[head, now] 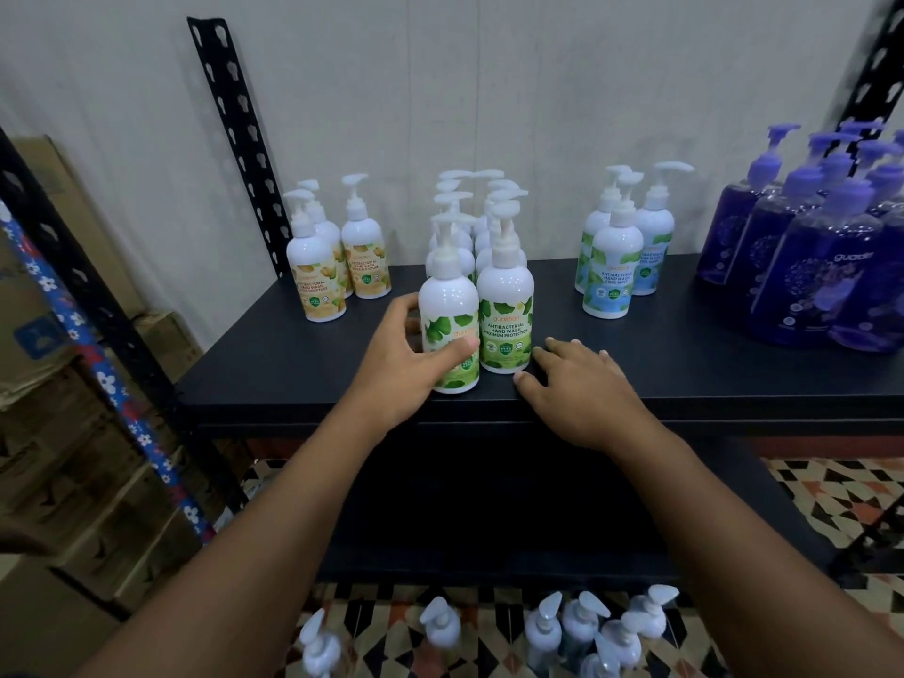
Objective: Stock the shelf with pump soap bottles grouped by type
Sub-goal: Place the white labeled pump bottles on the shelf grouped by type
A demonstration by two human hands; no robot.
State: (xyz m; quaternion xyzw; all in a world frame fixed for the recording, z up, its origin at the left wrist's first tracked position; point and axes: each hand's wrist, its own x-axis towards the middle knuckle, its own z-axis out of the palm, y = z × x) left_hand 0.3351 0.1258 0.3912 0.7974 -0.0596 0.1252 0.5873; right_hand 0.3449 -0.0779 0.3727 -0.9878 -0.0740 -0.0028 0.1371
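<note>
Near the front edge of the black metal shelf (293,364), grips a white green-label pump bottle (447,305) in the left hand (401,357), just beside its matching row; rests the right hand (575,384) flat, fingers spread, empty. Seems partway: with yellow-label bottles (318,271), mint-label bottles (614,271) and translucent purple bottles (802,276) already grouped, leaves white floor bottles (543,628) unshelved.

We read "guardian ANTIBACTERIAL HAND WASH MAXIMUM PROTECTION" on the front-right green-label bottle (505,330), "EXTRA MOISTURE" on the yellow-label bottle (318,291), "COOL MINT" on the blue-label bottle (611,281) and "guardian" on the purple bottle (851,266).

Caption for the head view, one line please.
Left hand grips the front-left green-label bottle on the black shelf; right hand rests open nearby.
</note>
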